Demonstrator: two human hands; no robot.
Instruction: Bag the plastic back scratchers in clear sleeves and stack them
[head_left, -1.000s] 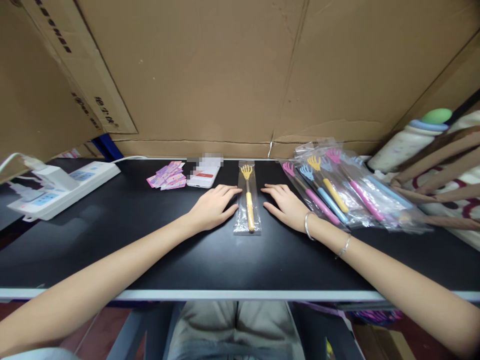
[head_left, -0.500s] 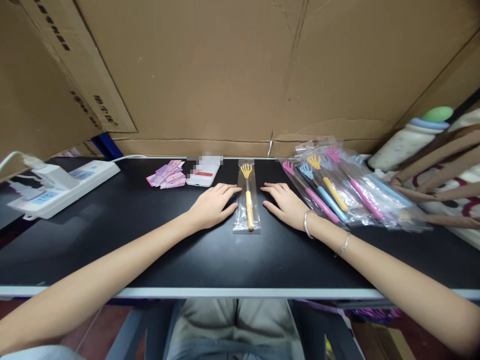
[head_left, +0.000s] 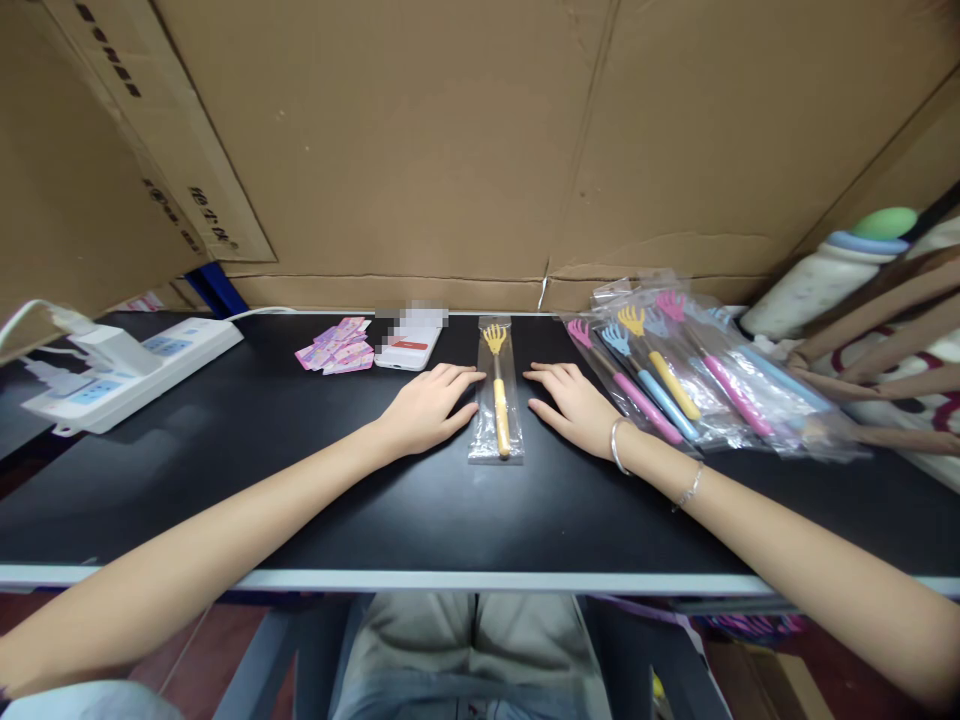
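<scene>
A yellow back scratcher [head_left: 501,400] in a clear plastic bag lies on the black table [head_left: 420,520], its claw end pointing away from me. Left of it, my left hand [head_left: 429,408] rests flat with fingers out, its fingertips at the bag's edge. My right hand [head_left: 574,408] lies on the other side, fingers spread, a small gap from the bag. Neither hand holds anything. Beyond my right hand is a pile of bagged back scratchers, among them a pink one [head_left: 646,408], a blue one [head_left: 670,405] and another yellow one [head_left: 675,385].
Small printed cards [head_left: 337,347] lie at the back left beside a white phone [head_left: 409,350]. A power strip [head_left: 161,360] with plugs sits far left. A bottle [head_left: 825,275] and a bag with brown straps [head_left: 892,380] stand at right. Cardboard [head_left: 420,150] walls the back.
Both hands and the bagged back scratcher keep their places. Only the camera view has shifted very slightly.
</scene>
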